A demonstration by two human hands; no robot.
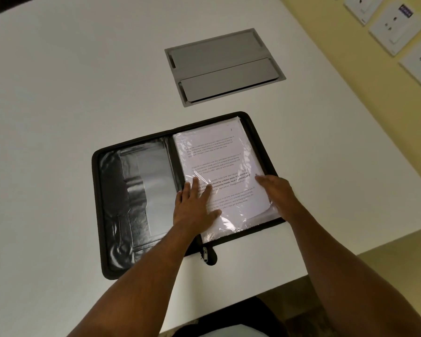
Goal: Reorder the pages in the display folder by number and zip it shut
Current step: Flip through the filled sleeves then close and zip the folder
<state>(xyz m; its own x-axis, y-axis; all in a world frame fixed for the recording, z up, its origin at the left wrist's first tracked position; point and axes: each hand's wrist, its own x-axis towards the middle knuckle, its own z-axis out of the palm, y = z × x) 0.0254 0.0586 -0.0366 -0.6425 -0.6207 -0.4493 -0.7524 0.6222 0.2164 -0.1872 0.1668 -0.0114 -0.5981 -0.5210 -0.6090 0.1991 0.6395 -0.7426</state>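
This looks like an office or meeting room. The work surface is a large, plain white table (pixel 58 93) with a grey recessed cable box (pixel 225 68) set flush into its top, its 2 flap lids closed, the kind of fitting built into conference desks. On the pale yellow wall (pixel 326 32) to the right hang several white socket and switch plates (pixel 396 30) in a row. A black zip-around display folder (pixel 122 203) of printed pages (pixel 219 161) in clear sleeves lies open on the table.

Readable print, from my remote seat

I read only "by a slower pace" on the top page (pixel 219 171); its corner number at one o'clock blurs.
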